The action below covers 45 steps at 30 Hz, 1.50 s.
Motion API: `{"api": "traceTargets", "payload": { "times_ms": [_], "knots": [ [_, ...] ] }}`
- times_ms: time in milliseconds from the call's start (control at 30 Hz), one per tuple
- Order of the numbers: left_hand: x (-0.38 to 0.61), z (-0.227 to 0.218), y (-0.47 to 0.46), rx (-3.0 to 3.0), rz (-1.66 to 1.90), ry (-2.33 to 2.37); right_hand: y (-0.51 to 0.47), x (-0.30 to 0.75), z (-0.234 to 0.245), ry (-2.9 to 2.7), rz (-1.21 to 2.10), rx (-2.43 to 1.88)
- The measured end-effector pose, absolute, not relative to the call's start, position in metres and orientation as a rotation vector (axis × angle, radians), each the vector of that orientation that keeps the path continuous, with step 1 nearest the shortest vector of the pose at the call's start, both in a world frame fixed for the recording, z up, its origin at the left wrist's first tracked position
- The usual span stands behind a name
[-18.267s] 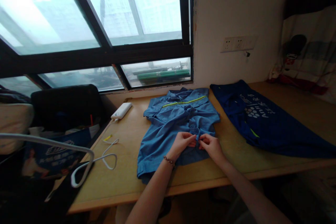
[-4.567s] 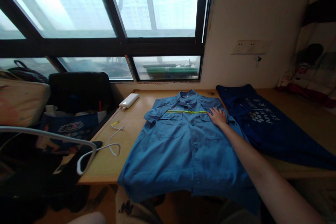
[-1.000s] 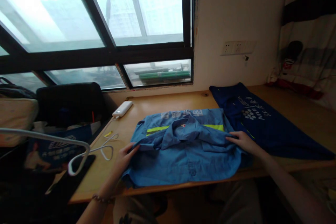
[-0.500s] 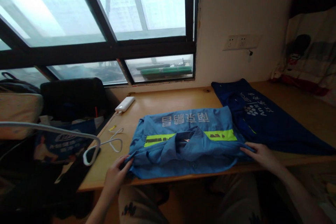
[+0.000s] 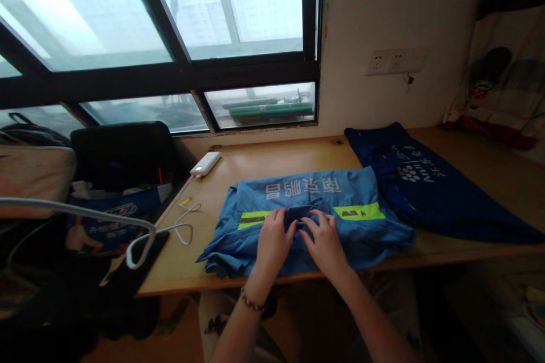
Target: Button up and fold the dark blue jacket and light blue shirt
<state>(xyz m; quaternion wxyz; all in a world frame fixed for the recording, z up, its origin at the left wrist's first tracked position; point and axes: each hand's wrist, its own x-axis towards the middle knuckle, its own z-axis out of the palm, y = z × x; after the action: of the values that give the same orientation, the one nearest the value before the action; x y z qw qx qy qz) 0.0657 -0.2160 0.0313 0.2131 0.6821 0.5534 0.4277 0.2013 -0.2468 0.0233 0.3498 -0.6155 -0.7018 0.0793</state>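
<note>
Left hand point(image 5: 273, 236) and right hand point(image 5: 322, 238), half-curled, are at the collar point(image 5: 300, 212) of the blue shirt point(image 5: 303, 195) (pinching it or not, I cannot tell). Likely light, limp cloth, best held by that stiffer collar.

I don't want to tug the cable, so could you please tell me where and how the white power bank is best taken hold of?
I'd pinch the white power bank across its long sides, toward the far end, coming from above. It lies flat on the table, longer than wide, and the cable's plug sits at its near end, so gripping there seems riskier.
</note>
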Motion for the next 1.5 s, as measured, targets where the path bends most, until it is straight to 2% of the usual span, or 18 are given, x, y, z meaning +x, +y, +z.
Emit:
{"api": "traceTargets", "payload": {
  "times_ms": [200, 400, 567, 667, 900, 1033, 1167, 1300, 1500],
  "knots": [
    [0.062, 0.016, -0.191, 1.922, 1.098, 1.606, -0.234, 0.216, 0.016, -1.722, -0.035, -1.689],
    [0.053, -0.008, -0.196, 1.696, 1.252, 1.603, -0.239, 0.248, 0.014, -1.722, 0.110, -1.917],
    [0.053, -0.008, -0.204, 1.719, 1.309, 1.519, -0.232, 0.240, 0.015, -1.665, 0.164, -1.830],
    [0.051, -0.005, -0.206, 1.691, 1.340, 1.511, -0.230, 0.242, 0.019, -1.562, 0.344, -1.699],
    [0.046, -0.012, -0.198, 1.405, 1.454, 1.353, -0.238, 0.279, 0.021, -0.758, 1.185, -1.299],
    [0.044, -0.017, -0.193, 1.286, 1.464, 1.291, -0.241, 0.292, 0.020, -0.785, 1.452, -1.306],
    [0.041, -0.022, -0.190, 1.145, 1.482, 1.253, -0.237, 0.295, 0.017, -0.940, 1.295, -1.369],
    [0.040, -0.024, -0.188, 1.114, 1.471, 1.235, -0.235, 0.294, 0.013, -0.843, 1.260, -1.341],
    [0.043, -0.014, -0.194, 1.377, 1.393, 1.364, -0.249, 0.298, 0.013, -1.027, 0.973, -1.482]
  ]
}}
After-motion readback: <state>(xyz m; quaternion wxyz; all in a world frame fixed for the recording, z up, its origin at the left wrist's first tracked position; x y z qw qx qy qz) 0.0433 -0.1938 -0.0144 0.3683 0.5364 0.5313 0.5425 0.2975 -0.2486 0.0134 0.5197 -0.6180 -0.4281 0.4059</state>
